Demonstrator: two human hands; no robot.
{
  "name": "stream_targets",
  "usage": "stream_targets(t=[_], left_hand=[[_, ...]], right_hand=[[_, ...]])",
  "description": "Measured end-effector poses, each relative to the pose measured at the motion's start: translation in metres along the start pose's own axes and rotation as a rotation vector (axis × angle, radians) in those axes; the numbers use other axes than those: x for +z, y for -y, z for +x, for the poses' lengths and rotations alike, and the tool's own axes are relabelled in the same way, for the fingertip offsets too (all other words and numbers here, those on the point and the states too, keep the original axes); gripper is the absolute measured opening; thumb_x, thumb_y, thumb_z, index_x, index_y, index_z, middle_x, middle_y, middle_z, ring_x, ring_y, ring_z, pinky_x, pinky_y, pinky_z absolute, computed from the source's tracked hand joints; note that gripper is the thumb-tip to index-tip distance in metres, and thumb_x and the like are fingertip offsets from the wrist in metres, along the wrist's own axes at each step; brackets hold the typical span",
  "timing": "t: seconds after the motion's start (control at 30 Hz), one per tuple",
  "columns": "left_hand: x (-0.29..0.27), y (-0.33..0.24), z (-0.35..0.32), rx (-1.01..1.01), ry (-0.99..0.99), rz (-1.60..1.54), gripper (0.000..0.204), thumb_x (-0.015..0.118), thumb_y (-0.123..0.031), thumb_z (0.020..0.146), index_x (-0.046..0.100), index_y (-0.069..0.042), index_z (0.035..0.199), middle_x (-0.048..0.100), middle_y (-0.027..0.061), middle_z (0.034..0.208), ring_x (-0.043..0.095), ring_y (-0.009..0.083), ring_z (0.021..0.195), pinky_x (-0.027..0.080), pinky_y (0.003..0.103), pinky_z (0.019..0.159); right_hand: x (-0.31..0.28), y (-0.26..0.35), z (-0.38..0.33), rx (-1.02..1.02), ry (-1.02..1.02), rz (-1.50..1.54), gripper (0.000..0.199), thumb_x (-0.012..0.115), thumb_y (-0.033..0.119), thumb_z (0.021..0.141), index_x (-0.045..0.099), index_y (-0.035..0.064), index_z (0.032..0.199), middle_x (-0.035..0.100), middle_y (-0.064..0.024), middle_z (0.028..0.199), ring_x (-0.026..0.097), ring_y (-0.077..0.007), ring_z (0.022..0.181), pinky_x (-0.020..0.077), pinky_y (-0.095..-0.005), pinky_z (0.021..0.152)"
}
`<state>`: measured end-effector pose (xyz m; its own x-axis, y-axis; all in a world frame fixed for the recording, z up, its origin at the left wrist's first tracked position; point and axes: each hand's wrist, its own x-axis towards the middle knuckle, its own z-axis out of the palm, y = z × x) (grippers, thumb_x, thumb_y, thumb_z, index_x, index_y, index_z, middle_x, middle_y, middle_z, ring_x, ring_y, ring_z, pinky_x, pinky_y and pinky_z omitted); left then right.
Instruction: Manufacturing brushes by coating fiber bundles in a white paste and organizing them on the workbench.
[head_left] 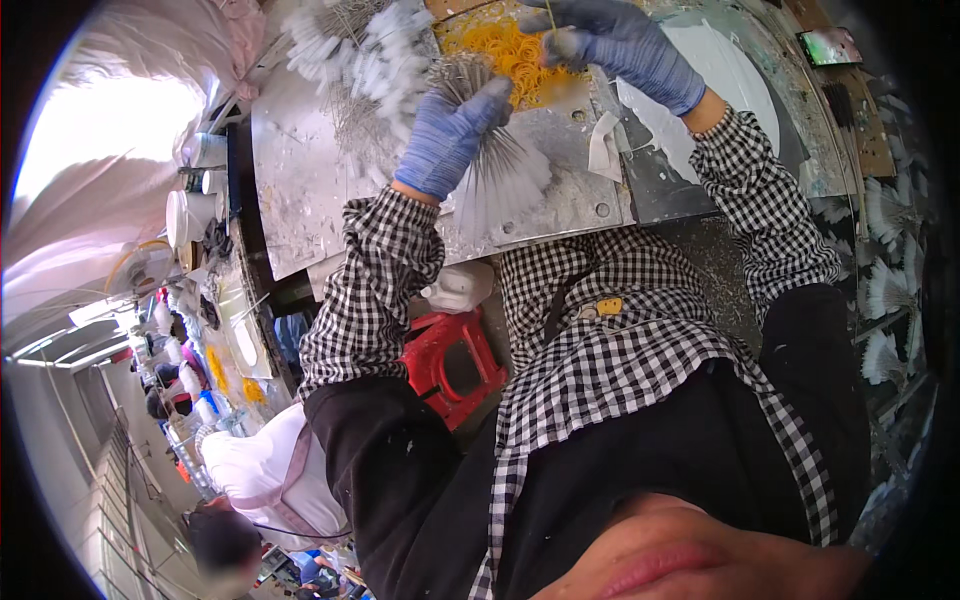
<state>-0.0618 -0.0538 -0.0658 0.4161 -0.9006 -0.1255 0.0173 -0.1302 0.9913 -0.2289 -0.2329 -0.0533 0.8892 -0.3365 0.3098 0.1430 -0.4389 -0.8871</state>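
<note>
My left hand (pixel 445 140), in a blue-grey knit glove, is closed round a bundle of thin metal wires (pixel 490 150). Pale, fuzzy white ends fan out from the bundle toward the table's near edge. My right hand (pixel 635 55), gloved the same way, is up at the far edge of the picture, its fingers pinching a thin yellow rubber band (pixel 552 14). Below and left of it lies a loose heap of yellow rubber bands (pixel 500 45). Left of the heap is a pile of similar white-tipped wires (pixel 375 60).
White paste (pixel 700 75) coats a dark board on the right, beside a pale strip (pixel 605 147). A phone (pixel 830 46) lies at the far right. Below the metal tabletop (pixel 310 180) are a white jug (pixel 460 287) and a red stool (pixel 435 385). Another person (pixel 260 465) is at lower left.
</note>
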Motion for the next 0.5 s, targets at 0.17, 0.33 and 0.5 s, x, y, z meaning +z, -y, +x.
stream_targets(t=[0.17, 0.33, 0.5], left_hand=[[0.034, 0.005, 0.005, 0.123, 0.202, 0.710, 0.042, 0.076, -0.021, 0.093, 0.059, 0.000, 0.125, 0.071, 0.0111, 0.098, 0.069, 0.0234, 0.090, 0.057, 0.035, 0.080], [0.045, 0.011, -0.001, 0.501, 0.155, 1.206, 0.048, 0.077, -0.020, 0.091, 0.052, 0.000, 0.126, 0.070, 0.0201, 0.102, 0.070, 0.0342, 0.089, 0.056, 0.040, 0.075], [0.042, 0.001, -0.001, 0.343, 0.103, 0.234, 0.043, 0.078, -0.025, 0.094, 0.057, -0.001, 0.123, 0.071, 0.0074, 0.098, 0.068, 0.0183, 0.084, 0.057, 0.032, 0.075]], right_hand=[[0.035, 0.000, 0.011, -0.168, -0.089, -0.499, 0.081, 0.076, 0.063, 0.079, 0.064, 0.0085, 0.137, 0.073, -0.0149, 0.121, 0.071, -0.0293, 0.111, 0.0569, -0.0398, 0.098], [0.005, -0.045, 0.028, 0.505, 0.091, -0.150, 0.046, 0.062, 0.040, 0.097, 0.070, 0.0011, 0.122, 0.073, -0.0152, 0.115, 0.071, -0.0229, 0.103, 0.0557, -0.0339, 0.093], [0.000, -0.062, 0.006, 0.438, -0.022, 1.282, 0.040, 0.059, 0.032, 0.104, 0.066, 0.0019, 0.130, 0.074, -0.0143, 0.117, 0.074, -0.0204, 0.095, 0.0604, -0.0327, 0.080]])
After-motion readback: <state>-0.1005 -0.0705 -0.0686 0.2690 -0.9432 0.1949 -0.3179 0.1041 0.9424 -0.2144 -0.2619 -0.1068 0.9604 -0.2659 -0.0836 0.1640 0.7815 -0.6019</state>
